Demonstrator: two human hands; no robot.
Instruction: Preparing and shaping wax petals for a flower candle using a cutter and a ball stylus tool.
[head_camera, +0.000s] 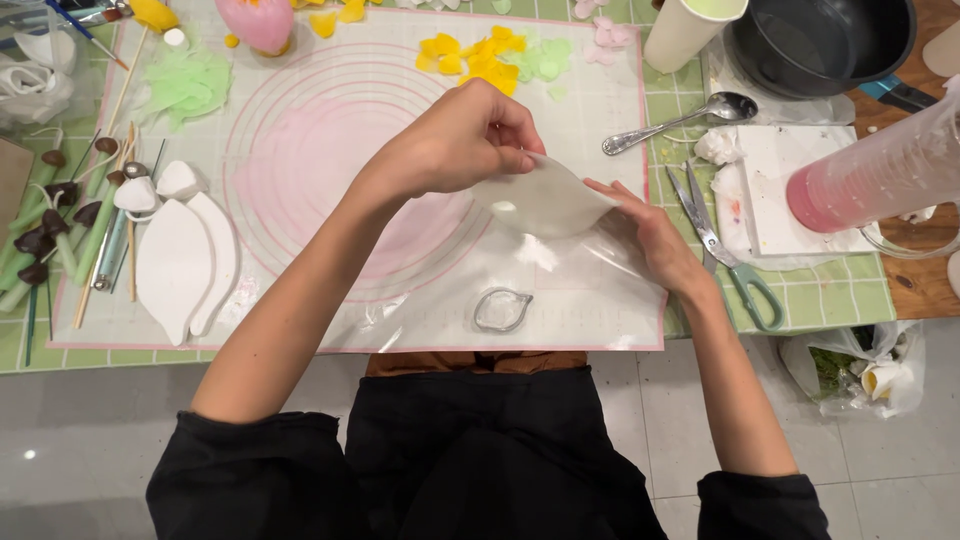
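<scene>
Hands: left (455, 145), right (650, 235) pinch white sheet (545, 200) | pink-ringed mat (330, 150) | green-tiled table (840, 295) | grey floor (80, 430)

A green-gridded table (845, 300) carries a pale work mat (600, 110), scissors (715, 245), a spoon (680, 122) and, seemingly, a dark pot (820, 45).

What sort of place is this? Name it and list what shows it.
Likely a home craft table for making flowers from clay or sugar paste. A pink-ringed work mat, yellow petals and a leaf-shaped metal cutter lie there; the left hand and right hand hold a thin white sheet.
</scene>
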